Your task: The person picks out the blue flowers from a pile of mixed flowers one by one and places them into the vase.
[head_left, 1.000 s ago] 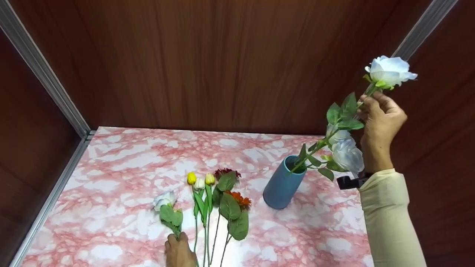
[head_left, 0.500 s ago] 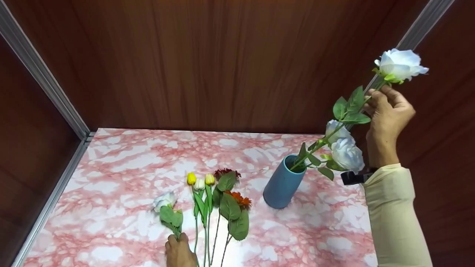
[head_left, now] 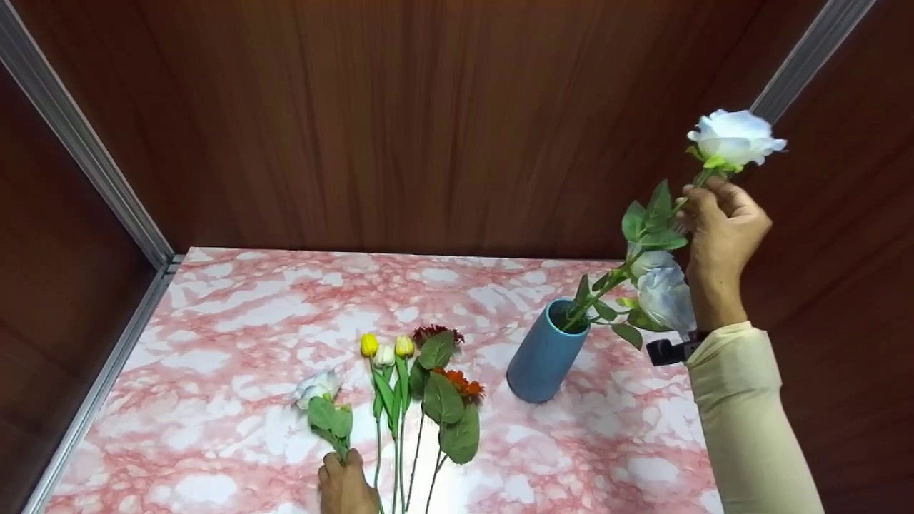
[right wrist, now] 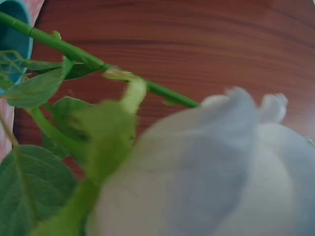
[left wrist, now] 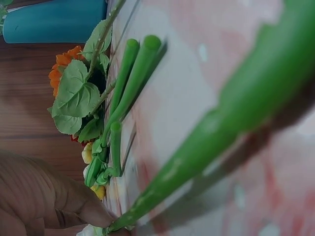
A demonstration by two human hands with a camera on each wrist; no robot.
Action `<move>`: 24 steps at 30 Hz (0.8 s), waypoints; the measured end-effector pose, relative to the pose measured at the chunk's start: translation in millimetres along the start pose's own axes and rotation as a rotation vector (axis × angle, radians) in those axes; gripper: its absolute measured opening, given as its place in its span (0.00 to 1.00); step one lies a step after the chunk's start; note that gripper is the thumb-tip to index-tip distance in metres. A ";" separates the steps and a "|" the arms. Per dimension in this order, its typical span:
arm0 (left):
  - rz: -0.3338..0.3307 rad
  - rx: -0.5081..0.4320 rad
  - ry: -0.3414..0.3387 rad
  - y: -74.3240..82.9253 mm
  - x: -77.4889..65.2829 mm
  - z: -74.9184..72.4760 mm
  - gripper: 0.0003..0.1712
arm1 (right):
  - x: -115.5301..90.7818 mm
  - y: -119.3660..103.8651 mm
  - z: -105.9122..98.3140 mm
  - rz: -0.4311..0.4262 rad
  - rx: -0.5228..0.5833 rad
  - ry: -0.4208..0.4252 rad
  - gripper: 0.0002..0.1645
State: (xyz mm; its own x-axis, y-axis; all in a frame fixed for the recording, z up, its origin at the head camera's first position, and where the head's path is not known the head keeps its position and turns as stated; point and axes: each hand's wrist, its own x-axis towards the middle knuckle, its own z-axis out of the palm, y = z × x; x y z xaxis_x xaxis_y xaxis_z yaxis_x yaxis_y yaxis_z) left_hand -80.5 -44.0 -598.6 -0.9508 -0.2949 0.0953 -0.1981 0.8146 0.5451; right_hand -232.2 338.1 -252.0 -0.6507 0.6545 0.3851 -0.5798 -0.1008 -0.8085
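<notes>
Up at the right in the head view, my right hand point(head_left: 728, 243) pinches the stem of a white rose point(head_left: 737, 138) just under its bloom. That stem slants down into the mouth of the blue vase point(head_left: 544, 363). Two more white roses point(head_left: 665, 293) lean out of the vase beside my right wrist; one bloom fills much of the right wrist view. Low on the table, my left hand point(head_left: 348, 485) holds the green stem point(left wrist: 187, 162) of another white rose point(head_left: 316, 389), whose bloom lies on the tabletop. The stem parts inside the vase are mostly hidden.
Yellow and white tulips point(head_left: 385, 353) lie right of my left hand. Beside them are a dark red flower point(head_left: 435, 333) and an orange flower point(head_left: 464, 385) with broad leaves. The pink marbled table point(head_left: 235, 314) ends at brown wood panels point(head_left: 428, 128) with metal edge rails.
My right hand with the rose rises slightly to the right, then comes back down and left. The left hand, the vase and the lying flowers stay put.
</notes>
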 end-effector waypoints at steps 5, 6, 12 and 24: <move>-0.008 -0.003 0.011 0.8 -0.1 1.0 0.19 | -5.0 5.0 0.7 -0.016 -0.066 -0.040 0.08; -0.008 -0.004 0.012 0.8 -0.1 1.2 0.20 | -5.8 5.9 0.5 -0.010 -0.069 -0.047 0.08; 0.005 -0.005 0.018 0.7 0.2 0.8 0.20 | -10.6 10.6 -0.3 0.047 -0.064 -0.138 0.09; -0.009 -0.009 -0.050 -0.6 1.3 -2.6 0.20 | -18.5 25.4 -2.3 0.144 -0.217 -0.334 0.07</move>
State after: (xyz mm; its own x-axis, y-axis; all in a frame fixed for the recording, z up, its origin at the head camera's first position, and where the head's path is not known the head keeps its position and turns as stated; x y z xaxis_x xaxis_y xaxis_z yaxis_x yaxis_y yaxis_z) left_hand -81.0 -46.2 -596.7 -0.9598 -0.2763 0.0489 -0.2042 0.8076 0.5533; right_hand -233.8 325.1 -280.7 -0.8616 0.3625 0.3552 -0.3777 0.0095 -0.9259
